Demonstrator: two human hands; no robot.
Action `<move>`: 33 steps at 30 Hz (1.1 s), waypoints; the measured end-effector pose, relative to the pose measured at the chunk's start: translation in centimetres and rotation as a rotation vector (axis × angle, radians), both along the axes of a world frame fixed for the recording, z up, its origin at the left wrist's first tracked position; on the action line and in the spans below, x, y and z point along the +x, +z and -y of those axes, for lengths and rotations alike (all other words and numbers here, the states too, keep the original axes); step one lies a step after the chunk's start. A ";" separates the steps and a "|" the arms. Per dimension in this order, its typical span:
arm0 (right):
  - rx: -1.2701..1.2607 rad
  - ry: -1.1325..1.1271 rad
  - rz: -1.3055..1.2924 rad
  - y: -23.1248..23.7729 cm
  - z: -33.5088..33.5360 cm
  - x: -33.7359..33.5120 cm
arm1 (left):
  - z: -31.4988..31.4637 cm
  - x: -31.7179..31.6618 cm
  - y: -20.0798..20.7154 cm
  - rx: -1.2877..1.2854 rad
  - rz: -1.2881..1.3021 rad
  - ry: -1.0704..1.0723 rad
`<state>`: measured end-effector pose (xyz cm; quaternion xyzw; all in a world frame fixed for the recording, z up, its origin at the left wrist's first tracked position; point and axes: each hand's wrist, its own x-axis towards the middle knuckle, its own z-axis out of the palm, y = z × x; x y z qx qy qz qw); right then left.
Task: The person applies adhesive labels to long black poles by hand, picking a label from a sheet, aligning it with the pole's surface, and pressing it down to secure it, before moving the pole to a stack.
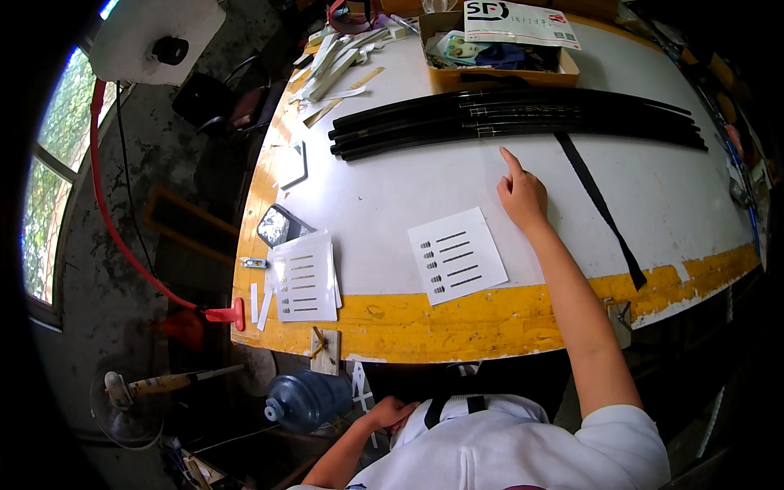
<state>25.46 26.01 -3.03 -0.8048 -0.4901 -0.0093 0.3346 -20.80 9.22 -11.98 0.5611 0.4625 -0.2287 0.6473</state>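
- Fingers of the right hand are curled in, only the index finger stretched straight out, its tip on the smooth white worktop; nothing is gripped.
- Just beyond that fingertip lies a bundle of long, glossy black curved strips, slightly bowed.
- A flat matte black strap runs diagonally to the right of the hand.
- A white label sheet with dark bars lies near the wrist.
- Left hand rests below the chipped yellow worktop edge, fingers loosely bent, holding nothing visible.
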 end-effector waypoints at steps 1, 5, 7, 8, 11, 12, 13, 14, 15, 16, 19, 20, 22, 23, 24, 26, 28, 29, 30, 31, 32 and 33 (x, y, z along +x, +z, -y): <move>0.000 0.001 0.001 0.0 0.0 0.0 | 0.0 0.0 0.0 0.005 0.004 -0.001; -0.050 0.011 -0.022 0.3 0.0 0.0 | 0.2 -0.3 -0.5 0.007 0.000 -0.005; -0.084 0.006 -0.012 0.6 0.0 -0.2 | 0.2 -0.4 -0.8 0.007 -0.003 -0.017; -0.089 0.005 -0.003 0.7 0.0 -0.2 | 0.1 -0.4 -0.9 0.010 -0.001 -0.028; -0.105 0.006 0.014 0.8 0.1 -0.4 | 0.0 -0.3 -0.8 0.021 0.009 -0.060; -0.110 0.004 0.014 0.9 0.1 -0.6 | 0.0 -0.3 -0.7 0.025 0.014 -0.071; -0.114 0.002 0.014 1.1 0.1 -0.7 | 0.0 -0.3 -0.8 0.025 0.018 -0.071; -0.094 0.009 0.069 1.1 0.1 -0.6 | 0.0 -0.3 -0.8 0.025 0.021 -0.070; -0.075 0.014 0.125 0.9 0.2 -0.4 | 0.0 -0.3 -0.9 0.024 0.024 -0.072; -0.056 0.019 0.180 0.7 0.2 -0.2 | 0.0 -0.3 -0.9 0.025 0.026 -0.073; 0.066 0.002 0.307 0.0 0.0 -0.4 | -0.2 -0.1 -0.7 0.026 0.037 -0.063; 0.043 0.009 0.277 0.0 0.0 -0.3 | -0.1 -0.1 -0.7 0.021 0.043 -0.050; -0.004 0.027 0.216 0.6 0.0 -0.6 | -0.1 0.0 -0.7 0.012 0.037 -0.041; -0.052 0.020 0.216 0.6 -0.2 -0.6 | -0.1 0.0 -0.7 0.008 0.026 -0.046; -0.099 0.013 0.216 0.7 -0.4 -0.7 | -0.2 0.0 -0.7 0.006 0.015 -0.052; -0.205 0.018 0.218 1.3 -0.9 -0.7 | -0.2 0.0 -0.7 0.004 0.020 -0.041; -0.326 0.041 0.218 3.2 -1.5 -0.8 | -0.1 -0.1 -0.6 -0.005 0.034 -0.012; -0.337 0.027 0.201 3.3 -2.2 -0.5 | -0.1 -0.1 -0.5 -0.012 0.049 0.011; -0.347 0.009 0.183 3.4 -3.0 0.2 | -0.1 -0.1 -0.3 -0.018 0.063 0.029; -0.358 -0.009 0.165 3.3 -3.5 0.5 | -0.1 -0.1 -0.2 -0.030 0.061 0.039; -0.377 -0.023 0.177 3.0 -3.9 0.5 | 0.0 0.0 -0.2 -0.043 0.058 0.049; -0.394 -0.038 0.193 2.9 -4.3 0.6 | -0.1 0.2 -0.1 -0.054 0.059 0.058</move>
